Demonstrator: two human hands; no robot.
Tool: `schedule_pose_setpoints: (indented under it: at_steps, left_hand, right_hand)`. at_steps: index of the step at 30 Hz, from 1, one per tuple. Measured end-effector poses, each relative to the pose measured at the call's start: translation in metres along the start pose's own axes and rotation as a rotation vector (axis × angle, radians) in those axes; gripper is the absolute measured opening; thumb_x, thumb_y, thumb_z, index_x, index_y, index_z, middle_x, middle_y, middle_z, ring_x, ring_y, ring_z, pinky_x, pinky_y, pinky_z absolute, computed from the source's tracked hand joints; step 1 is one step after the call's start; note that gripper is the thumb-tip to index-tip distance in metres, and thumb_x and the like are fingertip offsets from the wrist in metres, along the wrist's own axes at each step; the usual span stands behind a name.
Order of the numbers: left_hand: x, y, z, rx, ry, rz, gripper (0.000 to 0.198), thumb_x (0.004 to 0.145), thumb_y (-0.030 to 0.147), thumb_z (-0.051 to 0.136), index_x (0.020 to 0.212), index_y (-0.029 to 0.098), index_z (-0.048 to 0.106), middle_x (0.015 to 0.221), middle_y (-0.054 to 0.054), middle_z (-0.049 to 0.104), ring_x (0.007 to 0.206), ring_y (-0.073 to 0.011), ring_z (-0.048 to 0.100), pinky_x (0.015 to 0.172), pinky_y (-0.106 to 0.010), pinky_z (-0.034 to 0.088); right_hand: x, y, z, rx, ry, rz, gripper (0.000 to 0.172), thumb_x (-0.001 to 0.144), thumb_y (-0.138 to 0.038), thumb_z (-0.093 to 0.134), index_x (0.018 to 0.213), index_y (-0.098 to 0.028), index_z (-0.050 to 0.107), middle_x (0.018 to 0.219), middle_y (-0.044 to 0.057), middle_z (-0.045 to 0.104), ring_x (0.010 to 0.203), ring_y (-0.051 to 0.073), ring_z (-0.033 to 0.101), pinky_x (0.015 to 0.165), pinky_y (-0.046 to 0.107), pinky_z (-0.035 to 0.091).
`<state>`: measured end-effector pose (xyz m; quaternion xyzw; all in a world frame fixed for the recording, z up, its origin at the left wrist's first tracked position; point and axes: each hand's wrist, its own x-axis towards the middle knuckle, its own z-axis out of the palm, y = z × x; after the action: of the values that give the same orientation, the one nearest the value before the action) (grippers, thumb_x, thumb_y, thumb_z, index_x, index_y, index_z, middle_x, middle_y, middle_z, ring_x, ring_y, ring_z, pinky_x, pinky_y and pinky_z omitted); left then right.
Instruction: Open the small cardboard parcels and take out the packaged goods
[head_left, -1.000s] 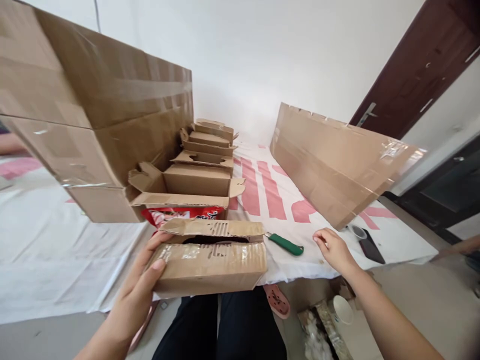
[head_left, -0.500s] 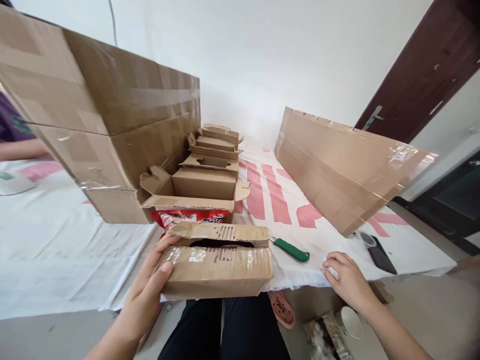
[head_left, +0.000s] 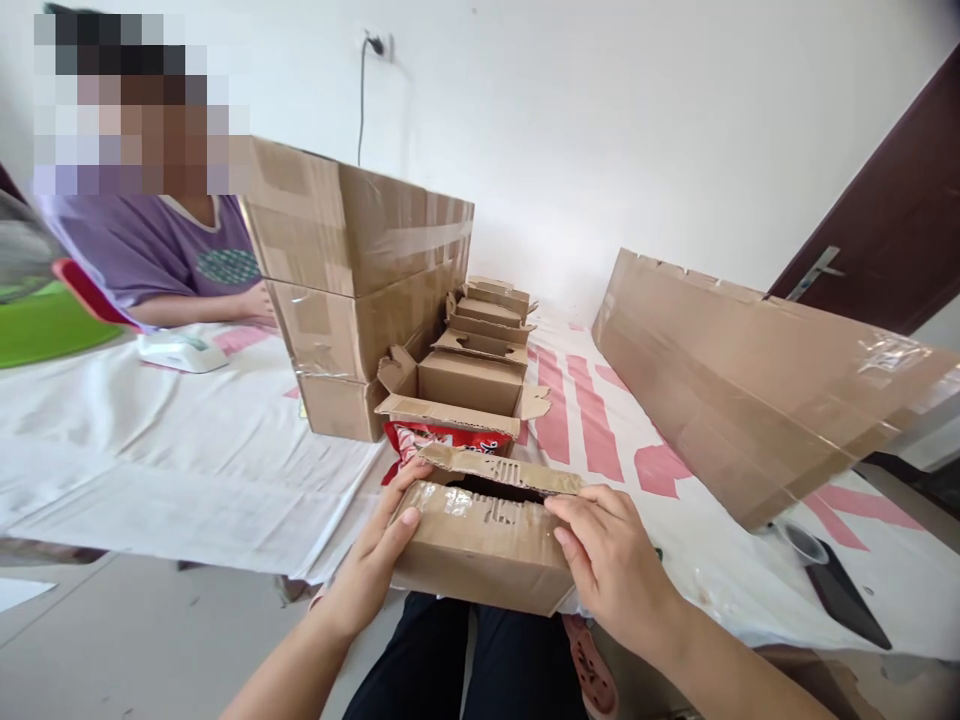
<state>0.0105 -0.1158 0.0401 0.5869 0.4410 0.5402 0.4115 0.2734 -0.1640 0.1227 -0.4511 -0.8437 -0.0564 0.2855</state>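
A small cardboard box (head_left: 480, 565) sits at the table's front edge, its torn top parted in a dark slit, with clear tape along the top. My left hand (head_left: 375, 555) grips its left end, thumb on top and fingers behind. At the right end, my right hand (head_left: 611, 545) closes on the box, fingertips at the edge of the opening. Whatever lies inside is too dark to make out. Just behind stands a red printed packet (head_left: 450, 438), partly covered by the box. Only a bit of green handle (head_left: 658, 553) shows past my right hand.
Open cardboard boxes (head_left: 469, 375) line up toward the wall, beside stacked taped cartons (head_left: 315, 330) on the left. A large cardboard panel (head_left: 735, 370) stands at right, near a tape roll (head_left: 799, 542) and a black phone (head_left: 847, 595). Another person (head_left: 172, 250) sits at far left.
My right hand has come from the table on the right onto the box's right end. My left hand keeps its hold. The view has turned left, bringing the other person into sight.
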Motion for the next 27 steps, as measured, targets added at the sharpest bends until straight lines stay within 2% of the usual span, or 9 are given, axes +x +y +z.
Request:
schedule_pose_setpoints:
  at_steps: [4,8,12,15,20,27]
  left_hand:
    - [0.003,-0.007,-0.003,-0.021,-0.048,0.014,0.049,0.094,0.051,0.043,0.136,0.025,0.048,0.157,-0.006,0.036,0.149,-0.0295,0.021,0.123,-0.052,0.006]
    - [0.004,-0.012,-0.005,-0.021,-0.061,0.02,0.051,0.095,0.05,0.043,0.138,0.024,0.047,0.156,-0.008,0.037,0.147,-0.031,0.025,0.123,-0.053,0.012]
    - [0.002,-0.011,-0.006,0.002,-0.058,0.05,0.05,0.094,0.05,0.044,0.137,0.023,0.049,0.158,-0.007,0.035,0.149,-0.0313,0.021,0.123,-0.052,0.012]
    - [0.001,-0.01,-0.005,-0.009,-0.058,0.067,0.05,0.095,0.05,0.044,0.136,0.023,0.05,0.157,-0.007,0.036,0.149,-0.0309,0.02,0.123,-0.051,0.011]
    - [0.002,-0.014,-0.004,-0.004,-0.057,0.071,0.051,0.096,0.05,0.042,0.138,0.022,0.048,0.157,-0.008,0.036,0.149,-0.0294,0.02,0.123,-0.05,0.012]
    - [0.002,-0.013,-0.004,-0.002,-0.068,0.08,0.05,0.095,0.051,0.042,0.137,0.024,0.049,0.157,-0.006,0.036,0.148,-0.0305,0.022,0.122,-0.048,0.019]
  right_hand:
    - [0.005,-0.006,0.004,-0.07,-0.032,0.046,0.034,0.092,-0.012,0.048,0.124,-0.017,0.059,0.111,0.009,0.072,0.101,0.028,0.056,0.085,0.045,0.043]
    - [0.005,-0.007,0.005,-0.077,-0.056,0.042,0.036,0.091,-0.008,0.045,0.122,-0.016,0.06,0.106,0.01,0.072,0.096,0.027,0.056,0.082,0.044,0.044]
    - [0.008,-0.005,0.004,-0.06,-0.054,0.034,0.035,0.091,-0.008,0.048,0.122,-0.019,0.058,0.104,0.009,0.07,0.097,0.027,0.056,0.083,0.044,0.047]
    - [0.014,-0.005,0.001,-0.117,-0.082,0.013,0.028,0.088,-0.007,0.054,0.113,-0.019,0.06,0.095,0.008,0.07,0.092,0.026,0.057,0.077,0.041,0.048]
    - [0.028,-0.007,-0.001,-0.264,-0.137,-0.07,0.019,0.081,-0.002,0.063,0.088,-0.019,0.06,0.074,0.003,0.066,0.078,0.023,0.057,0.069,0.035,0.043]
    - [0.032,-0.005,-0.001,-0.299,-0.114,-0.131,0.024,0.085,0.001,0.046,0.079,-0.019,0.057,0.068,0.003,0.063,0.073,0.02,0.055,0.067,0.034,0.04]
